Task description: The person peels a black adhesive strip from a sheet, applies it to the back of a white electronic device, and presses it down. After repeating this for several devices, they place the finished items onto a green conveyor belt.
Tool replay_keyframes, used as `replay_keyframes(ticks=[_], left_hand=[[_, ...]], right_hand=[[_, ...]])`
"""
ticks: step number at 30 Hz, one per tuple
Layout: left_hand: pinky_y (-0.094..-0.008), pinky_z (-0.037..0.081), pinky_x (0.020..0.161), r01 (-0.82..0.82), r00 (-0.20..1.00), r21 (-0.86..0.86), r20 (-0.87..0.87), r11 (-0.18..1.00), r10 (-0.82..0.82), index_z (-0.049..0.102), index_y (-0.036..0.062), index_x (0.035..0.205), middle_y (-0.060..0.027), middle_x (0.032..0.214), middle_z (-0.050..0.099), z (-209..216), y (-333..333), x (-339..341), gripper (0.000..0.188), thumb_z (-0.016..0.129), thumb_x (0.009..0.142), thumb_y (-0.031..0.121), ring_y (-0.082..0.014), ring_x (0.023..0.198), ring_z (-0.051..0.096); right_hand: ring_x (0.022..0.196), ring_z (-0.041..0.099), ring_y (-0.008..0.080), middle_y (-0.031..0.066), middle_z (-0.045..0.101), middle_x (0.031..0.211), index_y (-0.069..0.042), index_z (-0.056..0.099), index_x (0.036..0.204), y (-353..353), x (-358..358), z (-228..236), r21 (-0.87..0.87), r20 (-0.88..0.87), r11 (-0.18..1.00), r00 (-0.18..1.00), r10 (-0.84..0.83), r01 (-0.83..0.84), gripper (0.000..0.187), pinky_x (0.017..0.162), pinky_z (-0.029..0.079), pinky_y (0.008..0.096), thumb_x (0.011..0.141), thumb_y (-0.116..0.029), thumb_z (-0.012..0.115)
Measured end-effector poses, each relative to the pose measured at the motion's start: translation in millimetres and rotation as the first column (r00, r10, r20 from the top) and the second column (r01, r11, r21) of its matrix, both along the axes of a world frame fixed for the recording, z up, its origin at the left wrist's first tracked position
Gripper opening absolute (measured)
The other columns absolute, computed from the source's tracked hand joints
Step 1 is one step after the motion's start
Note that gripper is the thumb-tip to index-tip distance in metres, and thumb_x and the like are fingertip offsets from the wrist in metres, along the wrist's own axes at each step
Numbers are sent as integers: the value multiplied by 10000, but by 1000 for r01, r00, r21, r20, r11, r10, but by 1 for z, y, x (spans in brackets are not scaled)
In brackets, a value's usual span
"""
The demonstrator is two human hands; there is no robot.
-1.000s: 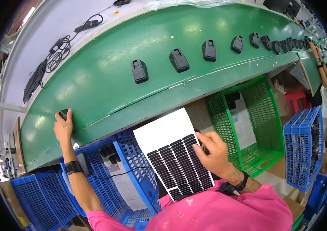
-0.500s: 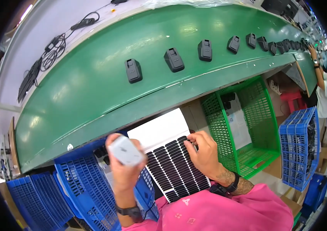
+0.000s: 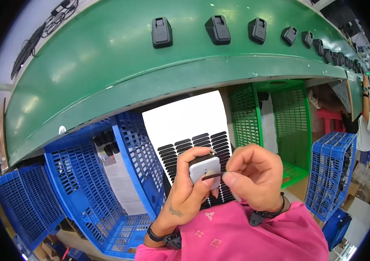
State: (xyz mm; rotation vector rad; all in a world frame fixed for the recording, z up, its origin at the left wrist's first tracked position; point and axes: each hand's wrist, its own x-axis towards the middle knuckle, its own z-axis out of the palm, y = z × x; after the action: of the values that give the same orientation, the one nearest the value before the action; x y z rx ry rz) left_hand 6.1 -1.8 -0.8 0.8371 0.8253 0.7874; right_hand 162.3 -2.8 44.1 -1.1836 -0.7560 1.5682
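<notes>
My left hand (image 3: pixel 180 193) is wrapped round a small boxy device (image 3: pixel 198 170) with a pale, rounded-corner face turned up and a dark side. My right hand (image 3: pixel 258 176) pinches one end of a thin black strip (image 3: pixel 213 175). The strip's other end meets the pale face beside my left thumb; whether it is stuck there I cannot tell. Beneath both hands lies a white backing sheet (image 3: pixel 185 115) with rows of black oblong strips (image 3: pixel 201 140), its top part bare white. My hands hide much of its lower part.
On the green bench (image 3: pixel 106 65) a row of black docks (image 3: pixel 162 34) runs off to the right. A blue crate (image 3: pixel 85 187) stands left of the sheet, a green crate (image 3: pixel 289 126) right. Another blue crate (image 3: pixel 330 174) and a person's arm (image 3: pixel 366 95) are further right.
My right hand has come off the sheet with a black strip and moved to the device. My left hand has brought the device right, over the sheet. The view has shifted downward.
</notes>
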Motion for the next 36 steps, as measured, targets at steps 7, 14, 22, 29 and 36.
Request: replay_keyframes(ticks=[7, 14, 22, 29, 36], left_hand=[[-226, 422, 573, 31, 993, 30, -112, 999, -28, 291, 50, 1289, -72, 900, 536, 2, -2, 0, 410, 484, 939, 142, -95, 646, 487], [-270, 457, 682, 34, 986, 73, -163, 997, -22, 303, 32, 1288, -126, 1014, 557, -4, -3, -3, 421, 496, 934, 157, -128, 758, 534], [-299, 462, 785, 48, 992, 29, -116, 998, -45, 301, 26, 1294, -149, 1067, 562, -4, -3, -5, 428, 492, 935, 161, -178, 901, 568], [-310, 457, 818, 26, 989, 96, -150, 995, -11, 302, 18, 1292, -159, 1081, 558, -4, -3, -4, 427, 485, 940, 174, -198, 936, 573], [-315, 459, 812, 19, 988, 65, -155, 998, -9, 314, 17, 1284, -163, 1087, 547, -5, -5, -3, 420, 491, 937, 172, -206, 932, 574]], right_hand=[[613, 609, 113, 98, 608, 724, 85, 511, 880, -1, -4, -11, 16, -68, 999, 997, -34, 35, 97, 547, 519, 243, 824, 63, 587], [598, 595, 96, 90, 605, 716, 88, 517, 873, 0, -7, -19, -23, -60, 999, 997, -38, 37, 90, 534, 514, 238, 818, 72, 586], [525, 532, 49, 62, 588, 677, 82, 525, 851, 0, -6, -21, -9, -68, 1000, 997, -25, 24, 76, 480, 467, 205, 810, 76, 589], [525, 533, 50, 63, 588, 676, 82, 525, 850, 2, -9, -20, -28, -79, 999, 996, -41, 39, 72, 486, 478, 213, 812, 75, 586], [541, 543, 54, 64, 589, 676, 82, 525, 850, 2, -9, -19, -30, -75, 999, 996, -38, 36, 74, 492, 487, 217, 812, 77, 588]])
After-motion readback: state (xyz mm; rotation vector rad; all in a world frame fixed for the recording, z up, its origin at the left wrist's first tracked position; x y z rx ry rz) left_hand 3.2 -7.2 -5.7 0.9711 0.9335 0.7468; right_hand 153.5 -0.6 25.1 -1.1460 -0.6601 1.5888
